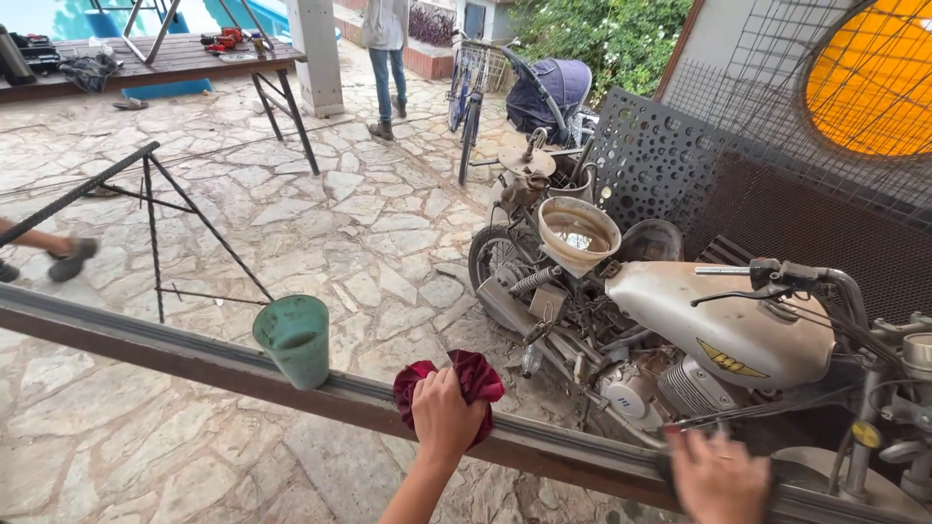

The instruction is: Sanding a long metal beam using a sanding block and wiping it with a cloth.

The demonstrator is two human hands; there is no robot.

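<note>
A long dark metal rail runs across the view from left to lower right. My left hand presses a dark red rag onto the rail near its middle. My right hand, blurred, rests on the rail farther right, its fingers laid over the top edge. A green plastic cup stands on the rail just left of the rag.
An old dusty motorcycle with a funnel stands behind the rail. Perforated metal sheets lean at right. A metal trestle, a workbench, a bicycle, a pram and a standing person lie beyond on stone paving.
</note>
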